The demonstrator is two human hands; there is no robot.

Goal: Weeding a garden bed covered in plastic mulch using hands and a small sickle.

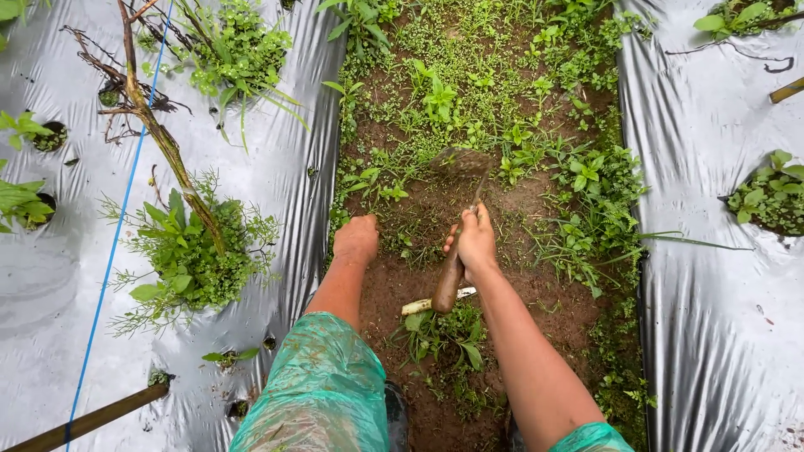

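Soil furrow [536, 201] bounded on both sides by silver plastic mulch sheets [276, 176]. Right hand [474, 243], fingers clamped round the wooden handle of a small hand hoe [459, 219], holds its blade among weeds [435, 100] near the furrow's middle. Left hand [356, 239], closed in a fist, presses on low weeds close to the left sheet's edge. Bare brown soil lies between and below the hands; dense weeds crowd the far end and the right edge. A pale stalk [416, 306] lies beneath the handle's end.

Bare forearms, crinkled translucent green plastic sleeves pushed up
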